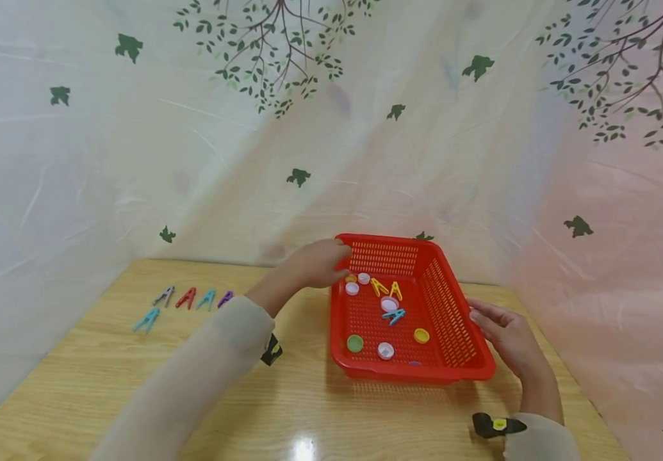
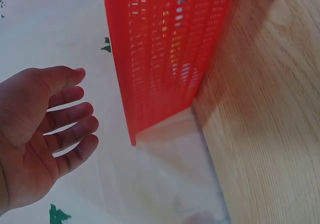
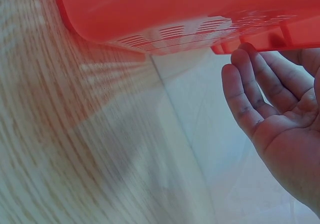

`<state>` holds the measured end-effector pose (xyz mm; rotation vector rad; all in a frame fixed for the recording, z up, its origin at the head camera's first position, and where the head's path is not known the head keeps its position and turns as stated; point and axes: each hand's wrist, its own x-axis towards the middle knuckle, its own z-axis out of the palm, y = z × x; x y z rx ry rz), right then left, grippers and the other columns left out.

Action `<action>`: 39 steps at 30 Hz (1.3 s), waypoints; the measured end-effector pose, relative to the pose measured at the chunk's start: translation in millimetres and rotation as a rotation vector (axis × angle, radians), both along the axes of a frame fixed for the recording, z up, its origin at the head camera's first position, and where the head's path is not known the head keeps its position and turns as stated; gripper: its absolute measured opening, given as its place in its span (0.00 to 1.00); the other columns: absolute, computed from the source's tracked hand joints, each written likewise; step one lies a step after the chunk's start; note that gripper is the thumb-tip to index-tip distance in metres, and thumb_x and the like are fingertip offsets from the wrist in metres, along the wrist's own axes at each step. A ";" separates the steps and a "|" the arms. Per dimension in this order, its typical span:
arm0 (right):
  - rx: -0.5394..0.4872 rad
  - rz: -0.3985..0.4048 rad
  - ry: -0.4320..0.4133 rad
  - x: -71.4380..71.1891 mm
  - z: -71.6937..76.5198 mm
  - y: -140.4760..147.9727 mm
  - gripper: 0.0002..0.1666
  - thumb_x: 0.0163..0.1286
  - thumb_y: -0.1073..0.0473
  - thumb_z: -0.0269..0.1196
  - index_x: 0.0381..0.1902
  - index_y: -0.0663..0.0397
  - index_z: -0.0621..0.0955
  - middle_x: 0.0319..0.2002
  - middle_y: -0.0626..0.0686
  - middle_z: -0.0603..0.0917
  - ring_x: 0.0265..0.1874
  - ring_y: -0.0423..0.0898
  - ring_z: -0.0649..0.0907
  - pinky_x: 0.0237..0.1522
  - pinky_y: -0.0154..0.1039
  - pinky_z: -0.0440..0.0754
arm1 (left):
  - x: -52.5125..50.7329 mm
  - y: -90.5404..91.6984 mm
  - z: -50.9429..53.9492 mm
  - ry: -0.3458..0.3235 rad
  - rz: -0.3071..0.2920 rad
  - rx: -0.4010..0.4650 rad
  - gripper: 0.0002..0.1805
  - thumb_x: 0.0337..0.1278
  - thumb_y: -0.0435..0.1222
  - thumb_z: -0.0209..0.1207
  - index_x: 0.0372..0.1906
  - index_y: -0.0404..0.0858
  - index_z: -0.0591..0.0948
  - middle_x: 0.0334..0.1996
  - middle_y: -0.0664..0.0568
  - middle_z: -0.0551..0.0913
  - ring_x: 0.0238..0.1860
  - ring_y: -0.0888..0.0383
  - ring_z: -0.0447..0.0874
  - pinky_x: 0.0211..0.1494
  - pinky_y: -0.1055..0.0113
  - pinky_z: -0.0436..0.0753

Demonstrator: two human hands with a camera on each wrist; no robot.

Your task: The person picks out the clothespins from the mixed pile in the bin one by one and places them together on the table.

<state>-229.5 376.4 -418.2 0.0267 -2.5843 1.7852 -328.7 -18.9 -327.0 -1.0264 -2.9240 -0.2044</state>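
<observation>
A red plastic basket with slotted walls stands on the table. Inside lie two yellow clothespins, a blue clothespin, several white caps, a green cap and a yellow cap. By the basket's far left corner is my left hand; the left wrist view shows its fingers loosely bent, apart from the rim, holding nothing. At the right rim, my right hand has nearly straight fingers with tips at the rim's underside. The rim partly hides its thumb.
Left of the basket, several clothespins lie on the wooden table: a red one, a grey one, blue ones and a purple one. A leaf-patterned sheet hangs behind the table.
</observation>
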 end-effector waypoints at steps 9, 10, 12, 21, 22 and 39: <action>0.015 -0.004 -0.005 0.8 1.5 -0.3 0.39 0.74 0.39 0.61 0.74 0.55 0.72 0.62 0.42 0.82 0.52 0.30 0.82 0.54 0.31 0.81 | 1.1 38.0 -9.2 -0.062 -0.071 0.001 0.23 0.69 0.45 0.63 0.64 0.41 0.80 0.59 0.50 0.82 0.58 0.55 0.79 0.64 0.59 0.79; 0.016 -0.006 -0.006 0.9 1.6 -0.4 0.39 0.74 0.39 0.61 0.74 0.55 0.72 0.62 0.43 0.82 0.52 0.30 0.82 0.54 0.31 0.81 | 1.3 41.9 -10.8 -0.069 -0.077 -0.001 0.23 0.69 0.45 0.63 0.64 0.42 0.80 0.59 0.50 0.82 0.58 0.55 0.79 0.64 0.60 0.79; 0.021 -0.007 -0.008 1.1 1.9 -0.6 0.39 0.74 0.39 0.61 0.74 0.55 0.72 0.62 0.43 0.82 0.52 0.29 0.81 0.53 0.31 0.81 | 1.7 49.4 -14.0 -0.076 -0.093 -0.011 0.23 0.68 0.44 0.64 0.63 0.42 0.80 0.58 0.52 0.83 0.56 0.56 0.80 0.62 0.62 0.80; 0.015 -0.007 -0.010 0.8 1.5 -0.5 0.40 0.73 0.38 0.62 0.74 0.55 0.72 0.62 0.43 0.82 0.53 0.30 0.82 0.53 0.31 0.81 | 5.0 74.3 -30.6 -0.121 -0.124 -0.045 0.23 0.67 0.44 0.66 0.63 0.44 0.80 0.55 0.54 0.84 0.52 0.59 0.80 0.58 0.65 0.81; 0.017 -0.009 -0.012 1.0 1.6 -0.6 0.40 0.73 0.38 0.62 0.74 0.54 0.72 0.63 0.43 0.82 0.53 0.30 0.82 0.53 0.31 0.81 | 5.1 76.3 -32.6 -0.125 -0.123 -0.050 0.23 0.66 0.44 0.67 0.63 0.44 0.81 0.54 0.55 0.84 0.51 0.60 0.80 0.58 0.65 0.82; 0.017 -0.015 -0.023 1.2 2.3 -1.4 0.40 0.73 0.38 0.62 0.74 0.54 0.72 0.62 0.43 0.82 0.52 0.30 0.82 0.53 0.31 0.81 | 5.4 89.1 -53.9 -0.270 -0.141 -0.070 0.26 0.65 0.45 0.67 0.67 0.46 0.79 0.58 0.54 0.82 0.53 0.60 0.78 0.62 0.61 0.81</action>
